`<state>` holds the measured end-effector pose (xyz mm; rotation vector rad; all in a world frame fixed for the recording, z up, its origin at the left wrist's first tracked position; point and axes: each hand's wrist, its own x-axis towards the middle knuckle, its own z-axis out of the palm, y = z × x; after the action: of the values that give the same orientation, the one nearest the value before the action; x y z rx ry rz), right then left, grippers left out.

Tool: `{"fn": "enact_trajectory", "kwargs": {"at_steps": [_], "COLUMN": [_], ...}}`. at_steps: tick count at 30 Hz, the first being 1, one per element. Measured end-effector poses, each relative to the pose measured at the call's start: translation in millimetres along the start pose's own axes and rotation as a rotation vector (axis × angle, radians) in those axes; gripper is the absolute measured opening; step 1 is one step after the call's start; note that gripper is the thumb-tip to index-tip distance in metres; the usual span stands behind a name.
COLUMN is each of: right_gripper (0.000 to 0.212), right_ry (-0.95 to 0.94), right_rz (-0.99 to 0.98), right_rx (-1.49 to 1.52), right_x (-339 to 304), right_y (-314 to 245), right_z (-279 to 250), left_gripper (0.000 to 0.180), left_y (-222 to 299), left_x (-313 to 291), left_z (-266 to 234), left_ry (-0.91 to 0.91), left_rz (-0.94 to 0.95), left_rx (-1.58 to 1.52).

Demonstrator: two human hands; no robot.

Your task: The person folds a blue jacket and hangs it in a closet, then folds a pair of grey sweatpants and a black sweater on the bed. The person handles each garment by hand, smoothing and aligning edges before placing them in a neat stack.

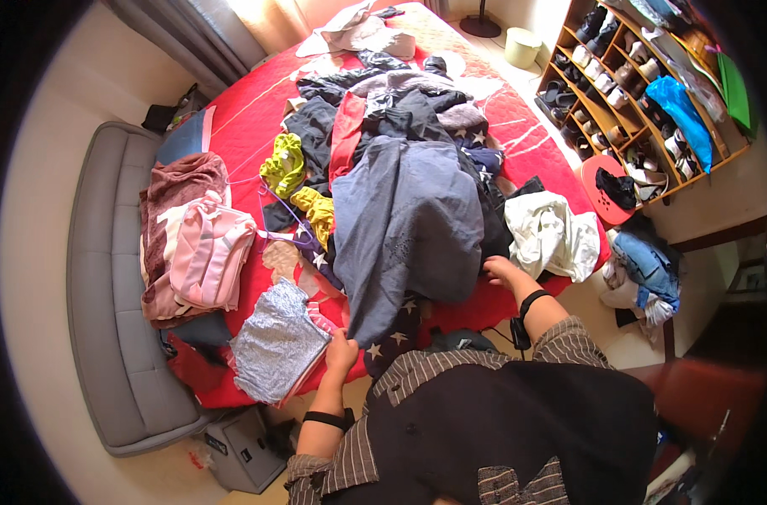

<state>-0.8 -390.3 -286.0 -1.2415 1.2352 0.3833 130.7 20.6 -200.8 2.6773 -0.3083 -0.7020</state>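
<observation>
A large grey-blue garment [417, 219] lies spread over a heap of clothes, its lower part hanging toward me at the bed's near edge. My left hand [341, 352] is closed on its lower left corner, pulling that corner to a point. At the garment's right side my right hand [503, 271] has curled fingers against dark cloth; what they grip is hidden. Beneath the garment shows navy fabric with white stars [394, 343]. Close to my left hand sits a stack of folded clothes with a light blue patterned piece [281, 338] on top. A crumpled white garment [553, 236] lies beyond my right hand.
The red-covered bed [531, 135] has a grey padded headboard [106, 295] at left. Near it lie a pink backpack [207, 252], yellow-green cloth [284, 165] and a purple hanger [292, 237]. At right stand a shoe rack [611, 126], a red stool [601, 189] and piled clothes [644, 269].
</observation>
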Motion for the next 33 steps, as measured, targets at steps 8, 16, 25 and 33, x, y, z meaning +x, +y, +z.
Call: {"fn": "enact_trajectory", "kwargs": {"at_steps": [8, 16, 25, 33], "right_gripper": [0.052, 0.044, 0.042, 0.036], "right_ry": [-0.332, -0.71, -0.84, -0.836], "right_rz": [-0.274, -0.203, -0.094, -0.018], "right_rx": [-0.138, 0.411, 0.763, 1.279], "right_x": [-18, -78, -116, -94], "right_y": [4, -28, -98, -112], "right_z": [36, 29, 48, 45], "left_gripper": [0.037, 0.071, 0.055, 0.038], "left_y": [21, 63, 246, 253], "left_x": [-6, 19, 8, 6], "left_z": [-18, -22, -11, -38], "left_ry": [0.003, -0.145, 0.031, -0.123], "left_rz": [-0.096, 0.183, 0.898, 0.872], "left_rx": [0.138, -0.058, -0.325, -0.544]}}
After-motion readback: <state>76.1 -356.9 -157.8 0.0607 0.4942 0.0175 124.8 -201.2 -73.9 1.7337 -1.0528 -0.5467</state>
